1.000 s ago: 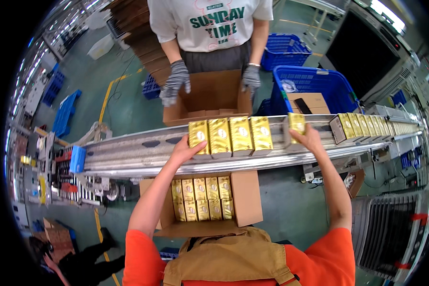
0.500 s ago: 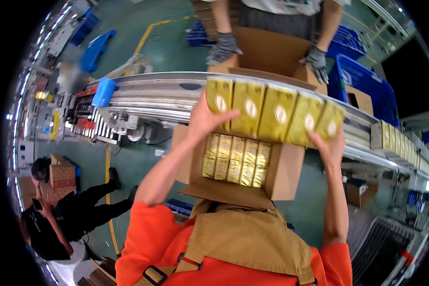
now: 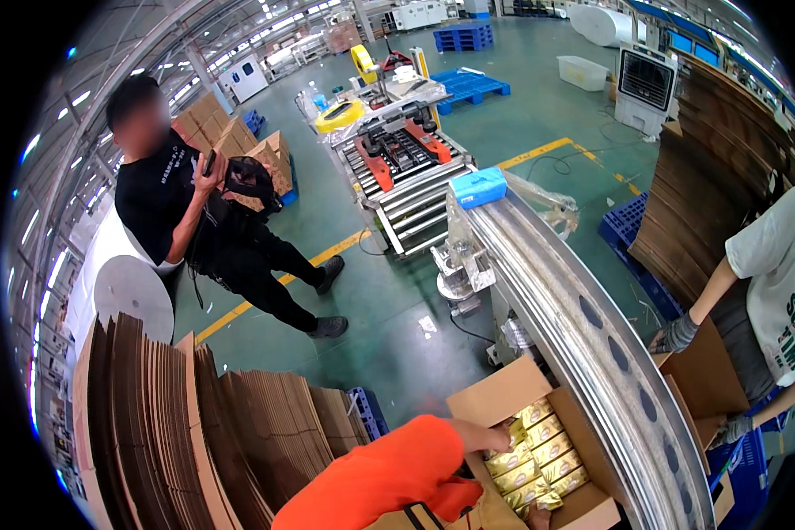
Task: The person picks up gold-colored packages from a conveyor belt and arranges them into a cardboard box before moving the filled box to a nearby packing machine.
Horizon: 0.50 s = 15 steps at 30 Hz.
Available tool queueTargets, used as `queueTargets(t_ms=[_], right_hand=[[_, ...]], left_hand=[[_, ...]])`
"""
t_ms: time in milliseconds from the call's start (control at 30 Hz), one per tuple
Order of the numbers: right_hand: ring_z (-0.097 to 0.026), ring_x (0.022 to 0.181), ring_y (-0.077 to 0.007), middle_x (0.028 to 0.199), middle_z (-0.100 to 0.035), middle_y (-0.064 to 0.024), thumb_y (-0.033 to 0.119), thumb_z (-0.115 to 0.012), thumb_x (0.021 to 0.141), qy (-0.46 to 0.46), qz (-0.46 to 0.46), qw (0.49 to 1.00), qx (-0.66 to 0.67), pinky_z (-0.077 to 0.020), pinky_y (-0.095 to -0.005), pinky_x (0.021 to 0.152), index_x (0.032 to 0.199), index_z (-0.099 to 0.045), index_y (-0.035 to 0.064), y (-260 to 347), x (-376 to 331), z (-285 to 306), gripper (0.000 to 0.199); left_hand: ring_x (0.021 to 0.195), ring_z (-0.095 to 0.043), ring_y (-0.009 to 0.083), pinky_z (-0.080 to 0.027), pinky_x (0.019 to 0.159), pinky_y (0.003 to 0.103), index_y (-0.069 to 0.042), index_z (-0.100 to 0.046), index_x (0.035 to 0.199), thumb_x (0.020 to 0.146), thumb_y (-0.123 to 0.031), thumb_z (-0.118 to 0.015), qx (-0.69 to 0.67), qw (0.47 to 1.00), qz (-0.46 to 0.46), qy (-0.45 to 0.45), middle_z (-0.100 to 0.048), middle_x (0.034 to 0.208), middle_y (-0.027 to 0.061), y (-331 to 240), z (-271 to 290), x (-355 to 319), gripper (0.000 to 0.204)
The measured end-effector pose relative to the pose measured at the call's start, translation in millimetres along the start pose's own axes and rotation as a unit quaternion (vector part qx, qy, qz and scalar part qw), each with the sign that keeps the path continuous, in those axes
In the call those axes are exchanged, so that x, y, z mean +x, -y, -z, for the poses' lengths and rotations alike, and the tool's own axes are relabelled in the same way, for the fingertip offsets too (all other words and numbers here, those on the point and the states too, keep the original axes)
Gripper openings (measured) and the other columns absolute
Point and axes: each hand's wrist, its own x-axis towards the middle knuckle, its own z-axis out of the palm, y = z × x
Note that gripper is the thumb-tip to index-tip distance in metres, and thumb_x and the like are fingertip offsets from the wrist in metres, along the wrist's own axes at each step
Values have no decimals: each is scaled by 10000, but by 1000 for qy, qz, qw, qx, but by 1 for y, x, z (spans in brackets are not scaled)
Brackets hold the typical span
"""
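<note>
Inside an open cardboard box [image 3: 499, 391] at the lower middle, gold foil packs [image 3: 554, 448] lie in two side-by-side rows. My left hand [image 3: 498, 437] is at the far end of the left row, its fingers curled against the end pack. At the near end of that row is my right hand [image 3: 537, 516], mostly cut off by the lower edge of the picture. The left row of packs [image 3: 515, 478] sits between my two hands, and its near packs look slightly tilted. My orange left sleeve [image 3: 389, 473] reaches in from below.
A curved metal conveyor [image 3: 583, 331] runs beside the box, with a blue package [image 3: 478, 187] at its far end. Stacked flat cardboard [image 3: 265, 415] stands left. Across the conveyor, a gloved co-worker [image 3: 782, 291] handles another box [image 3: 711, 375]. A person in black [image 3: 163, 203] holds a phone.
The row of gold packs has come down from above the conveyor into the box, between my hands. My view has swung left, so the co-worker now appears at the right.
</note>
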Motion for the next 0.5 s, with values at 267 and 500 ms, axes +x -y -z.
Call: queueTargets(t_ms=[267, 500], right_hand=[[-631, 906, -315, 968, -651, -190, 362, -722, 740, 161, -59, 970, -173, -490, -409, 806, 1132, -527, 0, 14, 39, 11, 568], [-629, 727, -287, 777, -639, -132, 388, -725, 746, 115, 116, 986, -13, -496, -393, 664, 1114, -524, 48, 4, 52, -30, 541]], left_hand=[[887, -633, 255, -512, 708, 423, 67, -634, 990, 759, -621, -615, 111, 993, 0, 29, -656, 965, 172, -38, 36, -55, 726], [914, -627, 240, -513, 774, 390, -67, -662, 1060, 806, -358, -611, 390, 914, -88, 62, -664, 992, 111, -55, 16, -46, 389]])
